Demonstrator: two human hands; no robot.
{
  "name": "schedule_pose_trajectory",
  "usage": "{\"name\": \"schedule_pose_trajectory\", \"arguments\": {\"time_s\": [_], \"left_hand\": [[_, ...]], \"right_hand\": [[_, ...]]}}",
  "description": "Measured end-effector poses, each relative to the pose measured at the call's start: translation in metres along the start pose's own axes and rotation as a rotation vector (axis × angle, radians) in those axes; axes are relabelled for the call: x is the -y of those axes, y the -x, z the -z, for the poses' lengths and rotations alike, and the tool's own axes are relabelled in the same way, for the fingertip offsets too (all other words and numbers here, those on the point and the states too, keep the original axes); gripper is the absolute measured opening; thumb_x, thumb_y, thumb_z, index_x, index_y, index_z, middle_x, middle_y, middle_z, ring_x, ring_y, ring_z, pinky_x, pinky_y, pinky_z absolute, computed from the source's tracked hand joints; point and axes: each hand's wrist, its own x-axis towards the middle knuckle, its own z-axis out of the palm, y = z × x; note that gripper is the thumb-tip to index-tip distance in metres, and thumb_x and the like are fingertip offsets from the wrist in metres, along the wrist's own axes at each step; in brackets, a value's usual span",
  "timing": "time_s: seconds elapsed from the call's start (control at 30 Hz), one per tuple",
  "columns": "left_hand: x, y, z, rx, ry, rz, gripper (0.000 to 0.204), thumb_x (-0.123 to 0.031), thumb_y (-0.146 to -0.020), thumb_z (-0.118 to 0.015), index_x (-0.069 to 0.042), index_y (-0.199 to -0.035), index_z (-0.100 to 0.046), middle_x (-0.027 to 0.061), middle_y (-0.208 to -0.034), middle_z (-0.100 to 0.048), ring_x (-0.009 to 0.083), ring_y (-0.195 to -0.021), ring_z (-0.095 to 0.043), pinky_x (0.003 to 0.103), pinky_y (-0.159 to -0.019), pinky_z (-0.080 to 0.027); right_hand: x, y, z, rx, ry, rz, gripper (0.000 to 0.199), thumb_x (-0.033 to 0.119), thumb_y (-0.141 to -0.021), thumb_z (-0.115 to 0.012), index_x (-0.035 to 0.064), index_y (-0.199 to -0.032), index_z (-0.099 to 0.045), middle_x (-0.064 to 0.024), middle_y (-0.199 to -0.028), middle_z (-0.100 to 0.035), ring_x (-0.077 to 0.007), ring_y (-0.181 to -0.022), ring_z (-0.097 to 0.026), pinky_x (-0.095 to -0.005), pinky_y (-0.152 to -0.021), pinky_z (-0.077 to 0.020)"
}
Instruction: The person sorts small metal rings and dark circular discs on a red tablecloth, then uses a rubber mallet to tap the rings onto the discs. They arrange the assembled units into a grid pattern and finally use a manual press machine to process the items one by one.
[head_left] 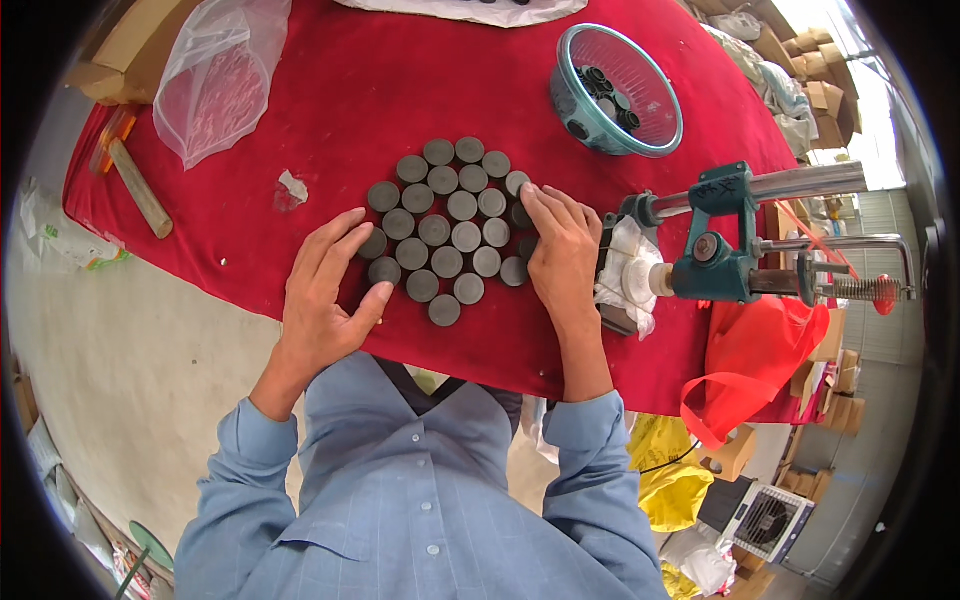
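Several dark grey round caps (434, 230) stand in a loose cluster on the red tablecloth (230, 230), flat faces up. My left hand (330, 290) lies along the cluster's left edge, thumb apart from the fingers and touching or nearly touching the outermost caps. On the other side, my right hand (561, 240) rests with its fingers stretched forward beside the right-hand caps, partly covering some of them. Both hands curve around the group from outside, and neither grips a cap.
Right of my right hand stands a green hand press (720, 240) with a metal post and lever. A teal basket (570, 95) with dark parts sits behind. At the left lie a clear plastic bag (215, 85) and a wooden stick (140, 188). A red bag (765, 345) hangs at the right edge.
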Motion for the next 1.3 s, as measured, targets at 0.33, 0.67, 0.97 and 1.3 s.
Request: {"name": "schedule_pose_trajectory", "arguments": {"time_s": [0.33,0.67,0.97,1.3], "left_hand": [[-0.002,0.001,-0.001,-0.018,-0.019,0.015,0.061,-0.011,-0.086,-0.08,-0.001,-0.144,-0.065,0.0201,-0.153,-0.062,0.0395,-0.14,-0.06,0.048,-0.117,-0.05],[-0.005,-0.004,-0.001,0.147,-0.293,-0.028,0.103,-0.051,-0.085,-0.086,0.004,-0.161,-0.043,0.0229,-0.169,-0.042,0.0415,-0.156,-0.041,0.056,-0.128,-0.031],[-0.005,-0.003,-0.006,0.258,-0.441,-0.009,0.126,-0.067,-0.082,-0.083,0.004,-0.17,-0.026,0.0236,-0.179,-0.025,0.0421,-0.164,-0.028,0.058,-0.133,-0.021],[-0.005,-0.005,-0.011,0.265,-0.472,0.013,0.125,-0.064,-0.084,-0.083,0.003,-0.171,-0.024,0.0224,-0.18,-0.023,0.0413,-0.165,-0.026,0.058,-0.133,-0.02]], "right_hand": [[-0.003,-0.008,-0.001,0.004,-0.125,-0.071,0.047,-0.007,-0.088,-0.06,0.0045,-0.132,-0.075,-0.0114,-0.136,-0.075,-0.0331,-0.135,-0.066,-0.0501,-0.114,-0.0467],[0.017,-0.004,-0.02,-0.078,-0.553,-0.21,0.05,0.016,-0.109,-0.056,-0.0061,-0.154,-0.053,-0.03,-0.157,-0.056,-0.0453,-0.148,-0.052,-0.0496,-0.124,-0.0416],[0.022,0.0,-0.013,-0.147,-0.73,-0.343,0.05,0.017,-0.109,-0.055,-0.0074,-0.153,-0.052,-0.0301,-0.152,-0.058,-0.0441,-0.141,-0.059,-0.0499,-0.12,-0.0465],[0.058,0.094,0.035,-0.044,-0.489,-0.298,0.057,0.016,-0.101,-0.07,-0.0048,-0.152,-0.055,-0.026,-0.155,-0.057,-0.0429,-0.143,-0.056,-0.0479,-0.12,-0.0451]]}}
